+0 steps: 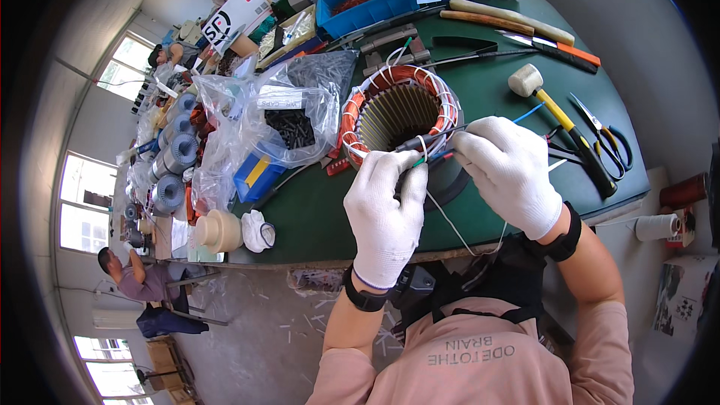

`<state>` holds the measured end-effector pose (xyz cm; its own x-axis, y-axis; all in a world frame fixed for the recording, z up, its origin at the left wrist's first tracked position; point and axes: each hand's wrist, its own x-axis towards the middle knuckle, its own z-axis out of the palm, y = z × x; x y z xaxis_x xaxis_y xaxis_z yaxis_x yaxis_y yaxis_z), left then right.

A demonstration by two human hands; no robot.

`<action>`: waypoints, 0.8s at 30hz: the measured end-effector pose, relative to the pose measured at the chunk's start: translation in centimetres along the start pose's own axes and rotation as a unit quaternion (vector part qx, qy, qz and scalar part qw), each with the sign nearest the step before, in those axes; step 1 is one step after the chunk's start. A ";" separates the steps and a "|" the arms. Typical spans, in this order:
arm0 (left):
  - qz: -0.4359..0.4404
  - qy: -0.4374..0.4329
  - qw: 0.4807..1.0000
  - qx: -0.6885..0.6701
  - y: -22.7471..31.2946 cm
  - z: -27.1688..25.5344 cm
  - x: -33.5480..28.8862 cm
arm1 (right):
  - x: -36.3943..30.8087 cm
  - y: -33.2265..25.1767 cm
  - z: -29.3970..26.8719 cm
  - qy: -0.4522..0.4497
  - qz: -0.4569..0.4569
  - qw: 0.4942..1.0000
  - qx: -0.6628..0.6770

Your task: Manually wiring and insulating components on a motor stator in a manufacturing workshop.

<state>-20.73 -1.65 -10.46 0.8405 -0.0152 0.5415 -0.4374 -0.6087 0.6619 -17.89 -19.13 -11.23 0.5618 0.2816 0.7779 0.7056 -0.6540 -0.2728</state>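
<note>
Left hand: we pinch a green lead
Right hand: pinching coloured leads
Stator: just beyond our hands

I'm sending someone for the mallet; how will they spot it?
On the green table, find the copper-wound ring. To its right, beside the scissors, lies the mallet: unlike its neighbours, it has a pale, blunt head on a yellow and black handle.

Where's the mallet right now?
Right side of the head view: the mallet lies on the green table, just left of the scissors, right of the right hand.
</note>
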 end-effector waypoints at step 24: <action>0.323 0.051 0.897 0.297 -1.5 -0.2 1.2 | 0.7 0.7 0.1 -0.041 -0.012 0.999 0.012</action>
<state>-19.11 -0.62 -10.74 0.4253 -0.4631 0.7776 -0.5506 -0.8143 -0.1837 -16.99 -19.30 -10.90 0.5767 0.3549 0.7359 0.7293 -0.6296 -0.2679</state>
